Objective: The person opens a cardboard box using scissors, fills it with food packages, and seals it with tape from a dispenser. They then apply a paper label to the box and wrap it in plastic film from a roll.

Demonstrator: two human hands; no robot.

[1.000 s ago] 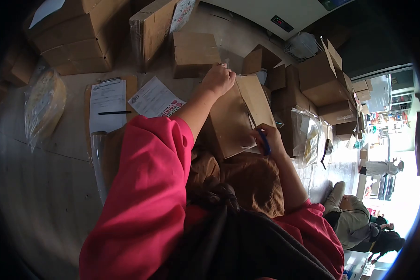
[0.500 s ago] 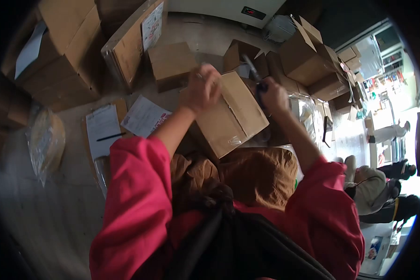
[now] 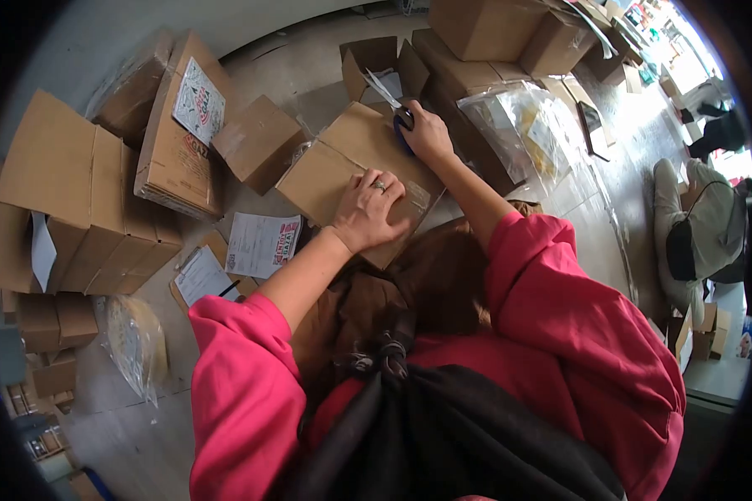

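Note:
A closed cardboard box point(image 3: 322, 171) lies in front of my knees, tilted, with a seam running across its top. On the near part of its top rests my left hand point(image 3: 368, 213), fingers a little bent and thumb spread away from them; a ring shows on one finger. My right hand point(image 3: 430, 135) grips a pair of scissors point(image 3: 401, 115) by their dark blue handles, at the box's far right edge. The scissor blades point up and away to the left, slightly apart, and clear of the box top.
Beyond the box stand a small carton point(image 3: 257, 142) and an open box point(image 3: 374, 57). Flattened cardboard point(image 3: 169, 163) leans at left beside a large open carton point(image 3: 63, 179). Printed paper point(image 3: 261, 244) and a clipboard point(image 3: 200, 277) lie left. Plastic packaging point(image 3: 518, 125) is right; another person point(image 3: 702, 221) sits farther right.
My left hand has come down and nearer, onto the box. The scissors have shifted left with my right hand. The whole view has turned, and the box appears rotated.

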